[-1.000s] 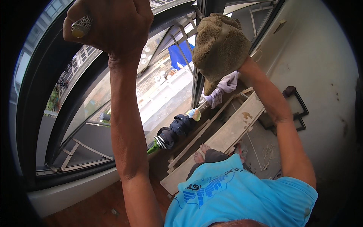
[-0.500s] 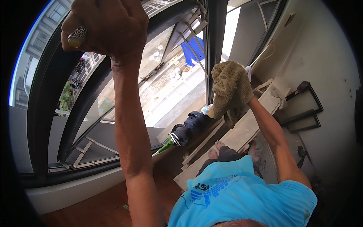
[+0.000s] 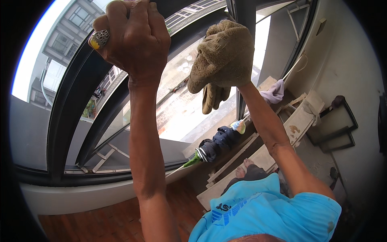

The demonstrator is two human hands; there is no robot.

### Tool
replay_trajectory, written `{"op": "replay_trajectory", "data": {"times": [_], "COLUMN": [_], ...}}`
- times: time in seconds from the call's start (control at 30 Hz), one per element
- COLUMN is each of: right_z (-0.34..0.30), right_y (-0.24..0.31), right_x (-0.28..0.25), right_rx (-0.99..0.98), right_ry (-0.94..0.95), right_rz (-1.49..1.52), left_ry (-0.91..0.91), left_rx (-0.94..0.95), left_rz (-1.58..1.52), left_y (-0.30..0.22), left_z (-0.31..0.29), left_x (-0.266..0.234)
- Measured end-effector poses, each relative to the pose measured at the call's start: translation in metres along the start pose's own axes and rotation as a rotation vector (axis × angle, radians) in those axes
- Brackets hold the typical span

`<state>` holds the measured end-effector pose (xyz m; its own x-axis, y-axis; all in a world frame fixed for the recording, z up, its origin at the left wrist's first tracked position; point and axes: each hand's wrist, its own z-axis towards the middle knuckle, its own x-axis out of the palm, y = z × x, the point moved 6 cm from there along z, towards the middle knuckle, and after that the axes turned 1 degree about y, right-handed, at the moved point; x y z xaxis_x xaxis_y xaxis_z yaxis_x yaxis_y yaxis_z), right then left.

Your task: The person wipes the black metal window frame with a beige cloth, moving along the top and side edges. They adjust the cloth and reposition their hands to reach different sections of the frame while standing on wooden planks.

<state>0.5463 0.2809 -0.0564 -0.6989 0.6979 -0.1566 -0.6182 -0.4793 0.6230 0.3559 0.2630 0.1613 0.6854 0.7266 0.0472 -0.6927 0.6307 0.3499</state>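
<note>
My left hand is raised at the upper left, fingers curled around the dark window frame; a chunky ring sits on one finger. My right hand is almost wholly covered by a brown terry cloth, bunched around it with a loose fold hanging below. Only the wrist shows under the cloth, so the fingers are hidden. The cloth is up in front of the window pane and the upright frame bar; whether it touches the glass I cannot tell.
Bare feet stand on a raised wooden plank above a red-brown floor. Dark blue clothes hang along the sill beside a green cloth. A lilac cloth lies farther right. Black frames lean against the wall.
My right hand with the brown cloth has moved up and left, from beside the upright bar to in front of the glass. The whole view has shifted slightly; my left hand stays raised.
</note>
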Motion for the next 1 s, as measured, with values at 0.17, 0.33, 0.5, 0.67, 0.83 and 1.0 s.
{"op": "replay_trajectory", "data": {"times": [0.17, 0.33, 0.5, 0.67, 0.83, 1.0], "right_z": [0.005, -0.008, 0.002, 0.036, 0.046, 0.027], "right_y": [0.014, 0.035, 0.027, 0.01, 0.068, 0.072], "right_x": [0.039, 0.06, 0.044, -0.02, -0.02, -0.012], "right_rx": [-0.087, -0.2, -0.262, -0.294, -0.252, -0.361], "right_ry": [0.008, 0.228, 0.405, 0.27, 0.366, 0.333], "right_rz": [-0.129, -0.085, -0.039, -0.269, -0.652, -0.315], "left_ry": [-0.06, -0.077, -0.051, -0.019, -0.014, 0.018], "left_rx": [0.029, 0.026, 0.051, 0.047, 0.059, -0.003], "left_rz": [-0.075, -0.05, -0.033, -0.005, 0.061, -0.084], "left_y": [-0.002, 0.001, -0.002, 0.012, -0.001, -0.005], "left_z": [0.002, -0.003, -0.002, -0.009, -0.007, 0.003], "left_x": [-0.003, 0.002, -0.003, 0.01, 0.003, 0.0]}}
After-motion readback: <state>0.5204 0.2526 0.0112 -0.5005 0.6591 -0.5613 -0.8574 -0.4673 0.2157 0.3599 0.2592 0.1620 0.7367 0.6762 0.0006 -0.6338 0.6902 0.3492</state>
